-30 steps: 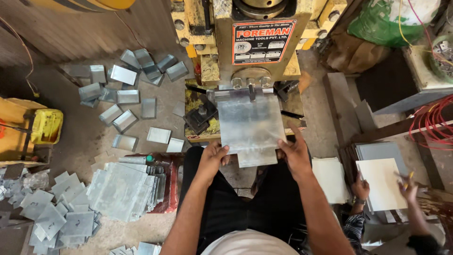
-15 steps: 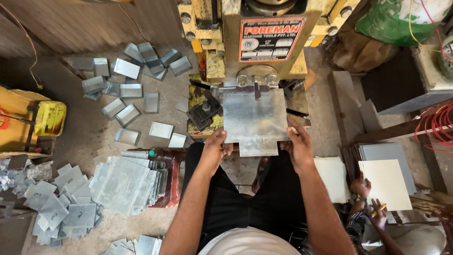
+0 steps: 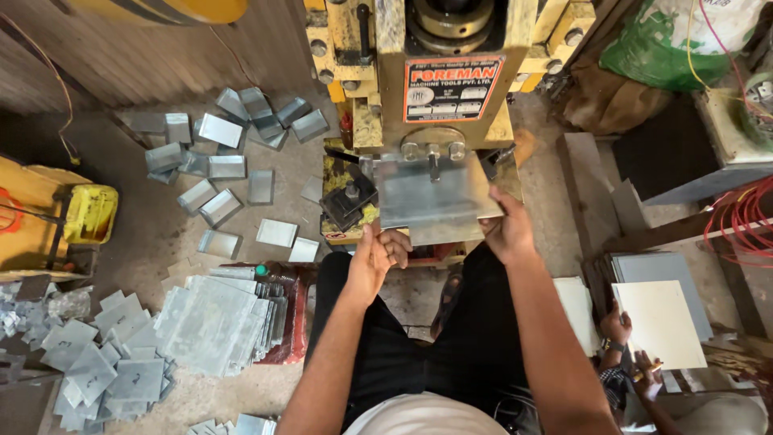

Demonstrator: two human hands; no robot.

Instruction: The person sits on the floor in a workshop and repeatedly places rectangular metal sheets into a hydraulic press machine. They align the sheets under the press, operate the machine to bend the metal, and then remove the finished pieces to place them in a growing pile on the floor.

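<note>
A seated worker holds a notched metal sheet [image 3: 436,200] at the bed of a yellow press machine [image 3: 419,76], the left hand [image 3: 377,256] pinching its near edge, the right hand [image 3: 506,229] gripping its right side. Folded metal trays [image 3: 221,153] litter the grey concrete floor [image 3: 161,242] to the left; a stack of flat blanks [image 3: 213,322] lies nearer. At near right, another person's hand [image 3: 618,326] touches a pale sheet [image 3: 660,322].

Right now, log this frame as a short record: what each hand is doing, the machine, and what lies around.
left hand: grips near edge of flat grey metal sheet
right hand: grips sheet's right corner
machine: yellow press, sheet under its head
floor left: folded grey metal trays, stack of flat metal blanks
lower right: another person's hand by white sheet
</note>
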